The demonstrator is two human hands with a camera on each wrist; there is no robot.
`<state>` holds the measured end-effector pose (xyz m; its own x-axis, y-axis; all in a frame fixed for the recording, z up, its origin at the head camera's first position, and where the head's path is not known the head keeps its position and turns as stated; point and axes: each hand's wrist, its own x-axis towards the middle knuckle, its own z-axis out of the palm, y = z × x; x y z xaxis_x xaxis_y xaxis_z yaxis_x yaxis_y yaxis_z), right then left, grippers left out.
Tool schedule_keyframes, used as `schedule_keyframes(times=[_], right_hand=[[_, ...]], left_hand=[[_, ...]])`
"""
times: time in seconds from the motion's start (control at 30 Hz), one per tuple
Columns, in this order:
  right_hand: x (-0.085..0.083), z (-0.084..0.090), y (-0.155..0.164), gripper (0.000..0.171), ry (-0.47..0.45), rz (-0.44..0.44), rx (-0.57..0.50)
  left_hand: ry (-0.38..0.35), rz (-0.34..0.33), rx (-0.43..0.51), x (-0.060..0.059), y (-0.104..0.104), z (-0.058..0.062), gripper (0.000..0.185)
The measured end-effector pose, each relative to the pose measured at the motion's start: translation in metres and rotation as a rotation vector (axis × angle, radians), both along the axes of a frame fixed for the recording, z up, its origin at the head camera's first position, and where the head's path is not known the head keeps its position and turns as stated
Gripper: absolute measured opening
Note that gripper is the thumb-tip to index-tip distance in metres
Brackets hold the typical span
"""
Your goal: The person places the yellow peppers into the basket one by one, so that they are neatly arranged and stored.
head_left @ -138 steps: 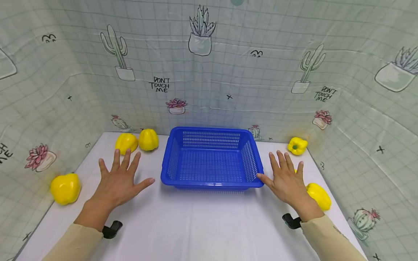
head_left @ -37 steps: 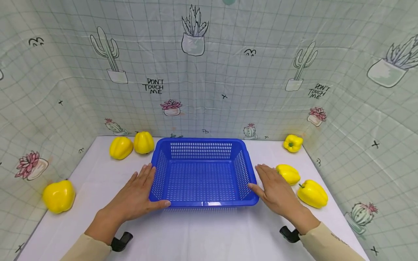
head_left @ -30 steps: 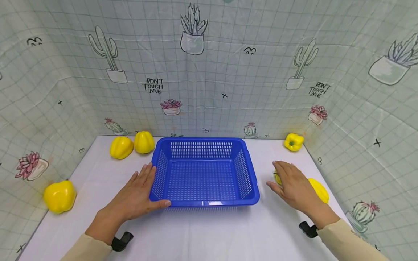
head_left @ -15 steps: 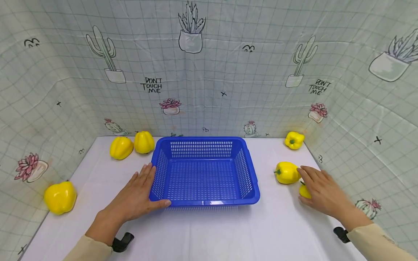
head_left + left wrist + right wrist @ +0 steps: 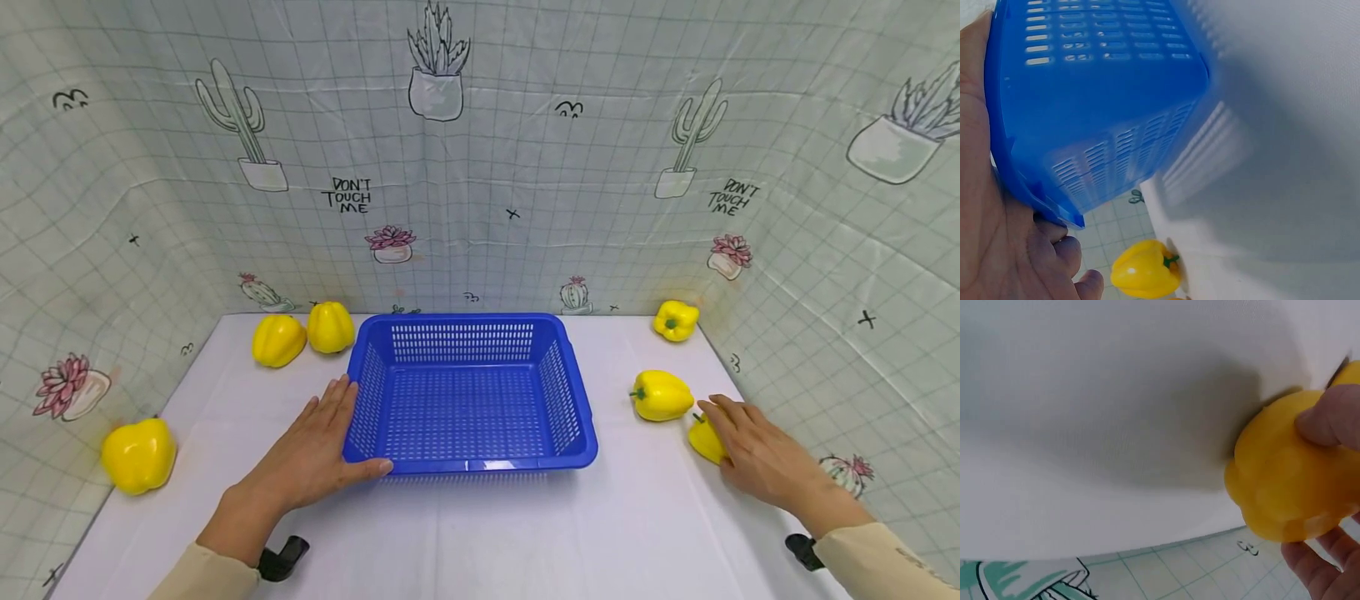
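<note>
Left hand [image 5: 307, 450] gripping the blue perforated basket [image 5: 517, 463], I clasp a yellow bell pepper [image 5: 705, 442] to its right with my right hand [image 5: 765, 454], seemingly the grasping step, calling next for a steady lift.

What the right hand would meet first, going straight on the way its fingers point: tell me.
Apart from the gripped yellow pepper, the right hand would probably first meet the neighbouring yellow pepper lying just ahead of it; the gap looks narrow, though depth is hard to judge.
</note>
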<state>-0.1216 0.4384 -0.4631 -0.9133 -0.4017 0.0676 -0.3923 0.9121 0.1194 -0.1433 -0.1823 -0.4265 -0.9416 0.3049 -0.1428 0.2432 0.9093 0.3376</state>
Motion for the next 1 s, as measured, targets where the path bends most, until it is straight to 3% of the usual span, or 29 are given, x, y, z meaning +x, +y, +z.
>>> schedule_keyframes(times=[0.23,0.4,0.53,0.67,0.8,1.0], right_hand=[[-0.0023,-0.0035,-0.0068,0.079,0.072,-0.089,-0.004],[-0.0005,-0.0031,-0.0060,0.101,0.003,-0.140,0.037],[0.0025,-0.0002,-0.0015,0.116,-0.081,-0.128,0.040],[0.0040,0.0029,0.0019,0.113,-0.124,-0.076,0.031],[0.0034,0.0048,0.0023,0.106,-0.105,-0.032,0.046],[0.0001,0.0034,0.0007,0.103,-0.075,-0.057,0.055]], left_hand=[[-0.003,0.007,0.010,0.0010,-0.0007,-0.0003,0.135],[-0.007,0.008,0.014,0.0011,0.0003,0.0003,0.133],[-0.006,0.006,0.017,0.0015,0.0007,0.0008,0.132],[-0.004,0.006,0.018,0.0018,0.0002,0.0010,0.131],[-0.008,0.009,0.017,0.0015,-0.0003,0.0007,0.133],[-0.016,0.011,0.020,0.0010,0.0004,0.0001,0.135]])
